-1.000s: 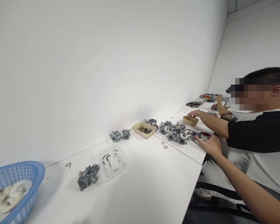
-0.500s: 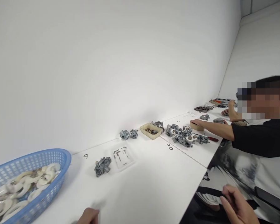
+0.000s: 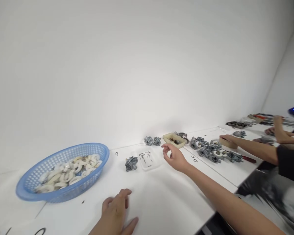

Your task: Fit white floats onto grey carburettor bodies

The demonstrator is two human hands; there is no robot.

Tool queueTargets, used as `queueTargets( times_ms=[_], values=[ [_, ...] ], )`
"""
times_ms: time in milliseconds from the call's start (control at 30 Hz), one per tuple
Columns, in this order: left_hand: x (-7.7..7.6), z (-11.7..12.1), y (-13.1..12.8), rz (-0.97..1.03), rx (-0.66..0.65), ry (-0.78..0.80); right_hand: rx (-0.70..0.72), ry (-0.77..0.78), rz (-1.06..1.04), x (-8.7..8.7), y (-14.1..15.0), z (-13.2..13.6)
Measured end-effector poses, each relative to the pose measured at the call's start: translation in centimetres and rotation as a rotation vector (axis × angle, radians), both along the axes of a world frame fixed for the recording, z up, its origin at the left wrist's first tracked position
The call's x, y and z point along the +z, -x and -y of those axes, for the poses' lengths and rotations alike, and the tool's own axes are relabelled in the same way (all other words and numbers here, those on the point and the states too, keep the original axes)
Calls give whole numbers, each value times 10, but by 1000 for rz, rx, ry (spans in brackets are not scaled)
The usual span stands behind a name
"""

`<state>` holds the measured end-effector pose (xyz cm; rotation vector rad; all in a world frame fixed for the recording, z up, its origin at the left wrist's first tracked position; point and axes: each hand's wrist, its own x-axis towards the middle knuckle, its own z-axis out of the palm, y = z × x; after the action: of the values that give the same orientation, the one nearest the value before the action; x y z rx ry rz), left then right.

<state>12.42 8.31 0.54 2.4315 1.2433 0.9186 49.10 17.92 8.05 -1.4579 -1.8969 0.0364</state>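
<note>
My left hand (image 3: pixel 116 210) hovers low over the front of the white table, thumb and fingers apart, with nothing in it. My right hand (image 3: pixel 175 157) reaches out over the table, just right of a clear shallow tray (image 3: pixel 154 166) that holds several thin dark pins. Its thumb and forefinger curve toward each other with a gap between, and no object shows there. A grey metal carburetor (image 3: pixel 131 164) sits left of the tray. Behind the tray, against the wall, stand two more grey carburetors (image 3: pixel 149 140).
At left is a blue mesh basket (image 3: pixel 98 173) of white rings. A cream tray (image 3: pixel 167 137) with dark rings lies beyond my right hand. Farther right, several carburetors (image 3: pixel 203 152) cluster near a red-handled tool (image 3: pixel 249 159). A co-worker's arm (image 3: pixel 252 148) reaches over the table there.
The view has swung left, bringing the whole basket in. My right hand has risen from beside the table edge to near the clear tray. My left hand has come farther into view.
</note>
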Motion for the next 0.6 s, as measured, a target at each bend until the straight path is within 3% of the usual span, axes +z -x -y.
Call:
queueTargets(
  times_ms=[167, 300, 400, 467, 533, 600],
  values=[
    [21, -6, 11, -70, 18, 35, 192, 213, 221, 24, 33, -76],
    [9, -13, 15, -58, 48, 29, 268, 424, 356, 17, 42, -114],
    [-11, -21, 17, -95, -4, 2, 266, 467, 418, 3, 49, -128],
    [-17, -24, 17, -123, -41, 7, 252, 472, 448, -6, 55, -132],
    [-10, -24, 17, -139, -56, 70, 236, 475, 473, -11, 59, -133],
    [6, -18, 16, -152, -58, 186, 217, 461, 484, -15, 63, -133]
  ],
)
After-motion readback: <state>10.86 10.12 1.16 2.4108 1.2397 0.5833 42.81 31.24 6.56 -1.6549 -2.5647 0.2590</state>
